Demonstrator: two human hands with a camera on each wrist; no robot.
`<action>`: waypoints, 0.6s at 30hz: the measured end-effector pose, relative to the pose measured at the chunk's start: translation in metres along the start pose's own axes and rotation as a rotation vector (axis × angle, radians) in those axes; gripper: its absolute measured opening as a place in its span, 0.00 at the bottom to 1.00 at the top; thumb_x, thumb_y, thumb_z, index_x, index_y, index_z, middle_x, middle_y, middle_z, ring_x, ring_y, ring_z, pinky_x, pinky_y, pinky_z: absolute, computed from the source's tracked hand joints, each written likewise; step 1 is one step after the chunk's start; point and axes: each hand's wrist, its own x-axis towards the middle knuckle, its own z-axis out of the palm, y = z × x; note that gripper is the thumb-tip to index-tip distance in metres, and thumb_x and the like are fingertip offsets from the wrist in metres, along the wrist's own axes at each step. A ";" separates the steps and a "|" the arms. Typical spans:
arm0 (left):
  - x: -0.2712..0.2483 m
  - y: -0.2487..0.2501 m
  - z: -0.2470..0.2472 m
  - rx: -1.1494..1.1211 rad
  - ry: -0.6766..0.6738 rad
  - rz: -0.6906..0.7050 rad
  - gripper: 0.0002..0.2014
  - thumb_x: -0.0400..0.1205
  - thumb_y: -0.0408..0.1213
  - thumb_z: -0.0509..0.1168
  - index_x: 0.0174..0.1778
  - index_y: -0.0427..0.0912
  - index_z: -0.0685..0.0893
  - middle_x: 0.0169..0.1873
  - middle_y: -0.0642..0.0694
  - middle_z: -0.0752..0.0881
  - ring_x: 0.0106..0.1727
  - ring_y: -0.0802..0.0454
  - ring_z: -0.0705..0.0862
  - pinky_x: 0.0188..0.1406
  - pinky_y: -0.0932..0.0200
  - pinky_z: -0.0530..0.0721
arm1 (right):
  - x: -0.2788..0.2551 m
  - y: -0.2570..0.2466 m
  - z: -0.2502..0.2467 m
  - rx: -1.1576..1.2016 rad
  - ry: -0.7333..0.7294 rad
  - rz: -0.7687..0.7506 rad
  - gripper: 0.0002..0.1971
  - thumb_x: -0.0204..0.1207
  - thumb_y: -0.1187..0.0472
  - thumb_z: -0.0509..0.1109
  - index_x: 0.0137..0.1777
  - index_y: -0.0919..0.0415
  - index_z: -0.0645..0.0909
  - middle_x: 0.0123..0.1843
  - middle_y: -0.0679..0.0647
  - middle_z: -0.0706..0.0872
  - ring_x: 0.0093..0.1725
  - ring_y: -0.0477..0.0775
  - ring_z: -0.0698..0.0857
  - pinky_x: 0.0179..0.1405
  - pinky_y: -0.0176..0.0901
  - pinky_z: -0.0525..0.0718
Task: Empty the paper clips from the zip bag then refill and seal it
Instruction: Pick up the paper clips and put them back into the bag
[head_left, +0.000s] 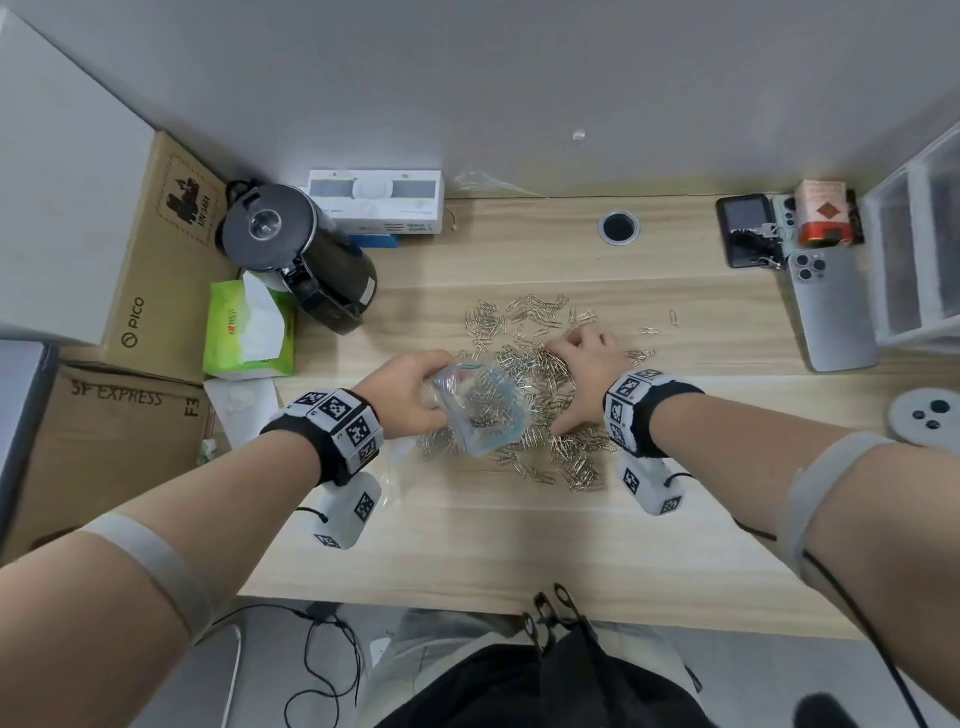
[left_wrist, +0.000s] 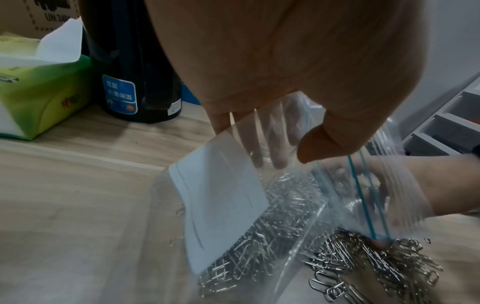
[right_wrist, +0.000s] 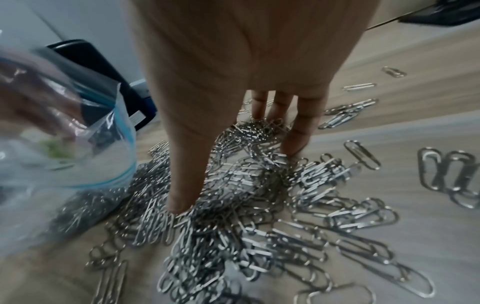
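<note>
wrists: black bands (head_left: 332, 441), checkered marker blocks | forearms: grey straps (head_left: 156, 561)

A light wooden desk (head_left: 467, 530) with a round cable hole (head_left: 618, 227) near the back edge. Loose silver paper clips (head_left: 524, 322) are scattered across its middle. At the left stand a black electric kettle (head_left: 301, 254) and a green tissue pack (head_left: 247, 332), with a white carton (head_left: 376, 202) behind them. At the right lie a grey smartphone (head_left: 831, 306), a dark device (head_left: 743, 228), a red-and-white box (head_left: 826, 213), clear plastic drawers (head_left: 919, 260) and a round grey controller (head_left: 927, 415).
</note>
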 end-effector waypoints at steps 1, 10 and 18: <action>-0.001 0.000 -0.001 -0.001 0.002 0.006 0.13 0.69 0.35 0.73 0.48 0.47 0.83 0.41 0.51 0.87 0.44 0.50 0.87 0.47 0.50 0.86 | 0.000 -0.004 0.002 -0.027 0.002 -0.008 0.67 0.38 0.31 0.84 0.80 0.41 0.55 0.74 0.55 0.64 0.73 0.60 0.65 0.65 0.66 0.79; -0.019 -0.014 -0.011 0.047 0.028 -0.003 0.17 0.67 0.35 0.73 0.53 0.47 0.84 0.43 0.55 0.87 0.45 0.55 0.86 0.47 0.57 0.85 | -0.001 -0.036 0.023 -0.126 0.050 -0.012 0.72 0.38 0.24 0.80 0.82 0.39 0.47 0.78 0.56 0.59 0.75 0.65 0.61 0.61 0.62 0.83; -0.035 -0.030 -0.007 0.059 0.051 -0.086 0.19 0.66 0.38 0.69 0.54 0.48 0.82 0.45 0.53 0.87 0.47 0.50 0.86 0.50 0.50 0.86 | 0.005 -0.043 0.027 -0.082 0.049 -0.051 0.64 0.44 0.27 0.82 0.80 0.36 0.51 0.77 0.57 0.60 0.76 0.70 0.60 0.63 0.67 0.81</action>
